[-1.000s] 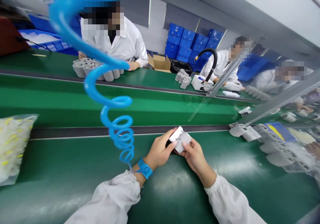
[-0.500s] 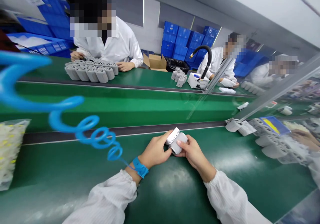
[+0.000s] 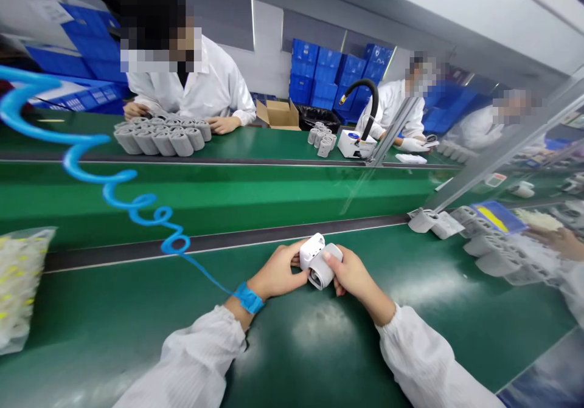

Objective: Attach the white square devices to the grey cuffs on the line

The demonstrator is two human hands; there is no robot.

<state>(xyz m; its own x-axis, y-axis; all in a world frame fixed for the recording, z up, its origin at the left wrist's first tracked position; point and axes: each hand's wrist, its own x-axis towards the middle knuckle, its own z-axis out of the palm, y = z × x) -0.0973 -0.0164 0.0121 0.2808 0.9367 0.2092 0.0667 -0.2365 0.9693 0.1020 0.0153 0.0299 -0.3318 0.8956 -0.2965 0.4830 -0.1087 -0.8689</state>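
White plastic housing [image 3: 311, 250] with grey barrel [image 3: 325, 271]: looks light, stiff, slightly slippery. Left hand [image 3: 277, 271], right hand [image 3: 352, 273] curl fingers snugly round it; barrel best hold, above green belt [image 3: 319, 347].

Your fingers [image 3: 333, 261] hide much of the white-and-grey device [image 3: 320, 268] — you can't see its underside from here. The bag of yellow-marked parts [image 3: 20, 286] runs off the left edge, and what shows in the glass panel [image 3: 497, 238] is too blurred to tell — so leave it unnamed.
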